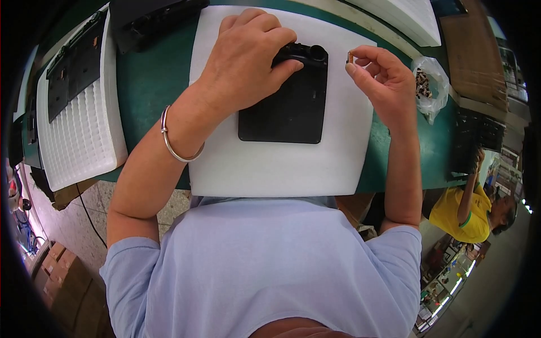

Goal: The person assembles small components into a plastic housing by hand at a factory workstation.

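Observation:
A flat black panel (284, 112) with rounded corners lies on a white foam sheet (276, 174). Along its far edge runs a thick black cylindrical bar with a round knob (318, 53) at the right end. My left hand (248, 62) grips this bar, thumb on the near side and fingertips hidden behind it. Off to the right of the panel, my right hand (383, 73) is raised, pinching a small copper-coloured part (350, 57) between thumb and forefinger. The part is too small to name exactly. It is apart from the panel.
Right of my right hand sits a clear plastic bag (439, 93) of small dark and copper-coloured parts. Similar black panels (73, 73) rest on white foam at left. A black case (152, 22) stands far left. A person in yellow (462, 214) works at right.

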### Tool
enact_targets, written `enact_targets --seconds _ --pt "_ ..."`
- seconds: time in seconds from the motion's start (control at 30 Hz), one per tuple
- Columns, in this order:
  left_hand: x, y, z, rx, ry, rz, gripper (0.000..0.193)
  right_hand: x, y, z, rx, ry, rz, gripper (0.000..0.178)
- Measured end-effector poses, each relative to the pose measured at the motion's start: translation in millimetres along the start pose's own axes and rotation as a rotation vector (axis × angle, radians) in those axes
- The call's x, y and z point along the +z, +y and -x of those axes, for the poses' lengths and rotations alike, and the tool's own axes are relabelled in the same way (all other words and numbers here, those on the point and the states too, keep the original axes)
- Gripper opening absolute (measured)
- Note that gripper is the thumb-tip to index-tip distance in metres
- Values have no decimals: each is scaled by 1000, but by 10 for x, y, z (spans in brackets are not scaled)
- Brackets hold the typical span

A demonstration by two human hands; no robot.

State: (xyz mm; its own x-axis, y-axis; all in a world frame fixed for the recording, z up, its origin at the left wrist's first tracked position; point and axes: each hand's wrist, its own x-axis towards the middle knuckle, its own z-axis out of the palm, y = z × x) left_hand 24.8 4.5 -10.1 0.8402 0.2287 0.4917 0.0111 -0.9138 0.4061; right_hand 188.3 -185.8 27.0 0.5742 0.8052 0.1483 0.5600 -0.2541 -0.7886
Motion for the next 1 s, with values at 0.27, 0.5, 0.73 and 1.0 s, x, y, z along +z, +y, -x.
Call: enact_targets --seconds 0.27,0.5,0.73,1.0 --pt "-54 -2 -46 60 -13 -28 31 95 -79 115 53 -136 -142 24" --pt "-67 -8 -44 61 -12 -4 29 254 -218 288 5 -205 -81 24" --pt "-238 113 -134 -112 -215 136 26 266 -227 351 -33 -118 106 23" --pt "-228 106 -127 -105 -201 137 27 264 -286 319 -85 -123 168 20"
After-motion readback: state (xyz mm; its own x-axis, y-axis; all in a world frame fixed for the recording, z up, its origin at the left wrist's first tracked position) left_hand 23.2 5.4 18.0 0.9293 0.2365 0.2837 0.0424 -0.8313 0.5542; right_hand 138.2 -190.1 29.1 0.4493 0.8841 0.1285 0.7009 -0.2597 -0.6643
